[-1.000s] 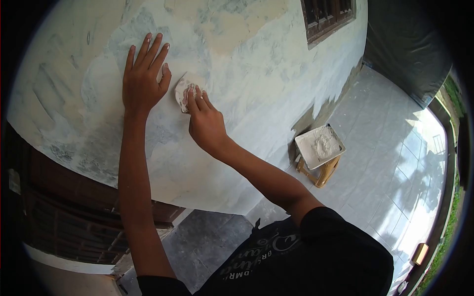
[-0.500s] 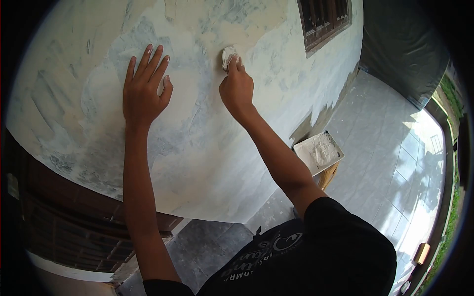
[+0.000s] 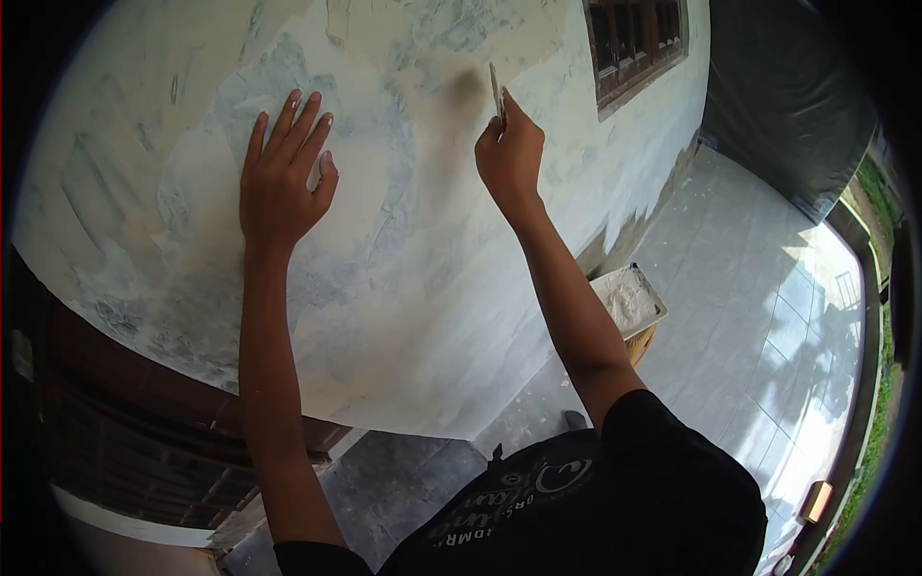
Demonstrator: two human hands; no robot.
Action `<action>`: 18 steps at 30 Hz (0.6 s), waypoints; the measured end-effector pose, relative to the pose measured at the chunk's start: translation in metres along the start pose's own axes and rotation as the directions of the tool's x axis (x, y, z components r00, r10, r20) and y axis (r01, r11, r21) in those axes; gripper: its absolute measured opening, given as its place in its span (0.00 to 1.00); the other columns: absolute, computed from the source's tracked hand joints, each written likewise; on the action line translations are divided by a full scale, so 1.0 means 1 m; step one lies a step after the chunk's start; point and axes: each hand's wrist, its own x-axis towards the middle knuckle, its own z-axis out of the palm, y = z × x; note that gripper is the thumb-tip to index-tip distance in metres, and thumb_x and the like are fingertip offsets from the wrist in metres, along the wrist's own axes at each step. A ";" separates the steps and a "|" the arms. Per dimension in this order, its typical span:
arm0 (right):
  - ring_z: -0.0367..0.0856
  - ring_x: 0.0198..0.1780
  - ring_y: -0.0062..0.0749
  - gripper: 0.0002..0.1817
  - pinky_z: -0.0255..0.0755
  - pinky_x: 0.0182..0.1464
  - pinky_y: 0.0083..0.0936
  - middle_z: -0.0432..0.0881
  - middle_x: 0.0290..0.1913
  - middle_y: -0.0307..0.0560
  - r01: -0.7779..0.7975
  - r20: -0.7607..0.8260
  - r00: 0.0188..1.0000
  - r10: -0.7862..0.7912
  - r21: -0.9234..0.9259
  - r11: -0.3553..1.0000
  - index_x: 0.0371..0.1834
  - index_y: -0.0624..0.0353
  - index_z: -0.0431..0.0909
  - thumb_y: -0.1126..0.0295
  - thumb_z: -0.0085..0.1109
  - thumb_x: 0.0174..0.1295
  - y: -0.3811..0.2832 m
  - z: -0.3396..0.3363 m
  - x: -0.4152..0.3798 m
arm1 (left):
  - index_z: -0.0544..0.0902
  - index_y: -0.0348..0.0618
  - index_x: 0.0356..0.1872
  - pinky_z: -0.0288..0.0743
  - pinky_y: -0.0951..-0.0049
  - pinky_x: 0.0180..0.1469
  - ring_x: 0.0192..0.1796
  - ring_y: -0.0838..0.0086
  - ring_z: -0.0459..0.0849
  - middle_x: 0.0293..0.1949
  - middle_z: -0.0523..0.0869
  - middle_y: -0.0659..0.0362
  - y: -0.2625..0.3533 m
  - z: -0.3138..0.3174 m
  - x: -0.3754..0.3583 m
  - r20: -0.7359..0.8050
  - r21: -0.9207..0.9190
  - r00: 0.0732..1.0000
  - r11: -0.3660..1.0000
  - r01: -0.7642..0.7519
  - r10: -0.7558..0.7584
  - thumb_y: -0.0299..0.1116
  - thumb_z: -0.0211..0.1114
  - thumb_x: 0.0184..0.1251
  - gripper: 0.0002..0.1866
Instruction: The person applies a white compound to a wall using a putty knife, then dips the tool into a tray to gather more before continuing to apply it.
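My left hand lies against the patchy white and grey wall, its fingers spread and white marks on the fingertips. To its right, my right hand is closed around a thin scraper. The scraper is seen nearly edge-on, its blade pointing up, and appears held off the wall, with a shadow on the plaster to its left. Part of its handle is hidden by my fingers.
A tray of white paste rests on a wooden support below my right forearm. A barred window is at the upper right. Dark sheeting hangs beyond grey floor tiles. Dark wooden slats are at the lower left.
My right hand has moved right and away from the wall, turning the scraper from flat to nearly edge-on. My left hand stays in nearly the same place.
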 end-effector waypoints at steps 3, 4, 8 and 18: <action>0.85 0.43 0.59 0.23 0.80 0.44 0.41 0.82 0.46 0.69 0.132 0.040 0.991 -0.128 -0.139 0.981 0.58 0.76 0.74 0.87 0.49 0.57 0.010 0.038 -0.001 | 0.86 0.46 0.56 0.57 0.55 0.77 0.74 0.70 0.70 0.68 0.78 0.61 0.001 -0.002 0.002 -0.026 0.010 1.000 1.000 0.001 -0.001 0.31 0.61 0.64 0.19; 0.84 0.49 0.62 0.26 0.80 0.48 0.43 0.80 0.53 0.71 0.121 0.098 0.990 -0.103 -0.192 0.974 0.61 0.76 0.71 0.87 0.49 0.56 0.000 0.047 -0.016 | 0.86 0.46 0.56 0.58 0.55 0.77 0.74 0.69 0.70 0.68 0.78 0.61 0.002 -0.002 0.002 -0.025 0.006 1.000 1.000 0.004 -0.004 0.31 0.61 0.64 0.19; 0.74 0.64 0.69 0.34 0.81 0.55 0.43 0.72 0.63 0.77 0.234 0.310 0.929 -0.201 -0.074 0.969 0.67 0.77 0.64 0.88 0.53 0.50 -0.063 0.037 -0.107 | 0.83 0.46 0.60 0.57 0.52 0.77 0.76 0.67 0.68 0.70 0.76 0.62 0.000 -0.001 0.001 -0.004 -0.017 1.000 1.000 0.006 -0.006 0.27 0.58 0.65 0.21; 0.81 0.25 0.44 0.22 0.72 0.31 0.30 0.81 0.29 0.64 -0.077 0.174 0.983 0.057 0.112 0.991 0.59 0.77 0.75 0.87 0.51 0.59 -0.048 -0.019 -0.037 | 0.86 0.45 0.55 0.58 0.56 0.77 0.74 0.68 0.71 0.66 0.80 0.60 0.000 -0.003 -0.001 -0.054 -0.056 0.999 0.998 -0.007 0.004 0.30 0.59 0.67 0.17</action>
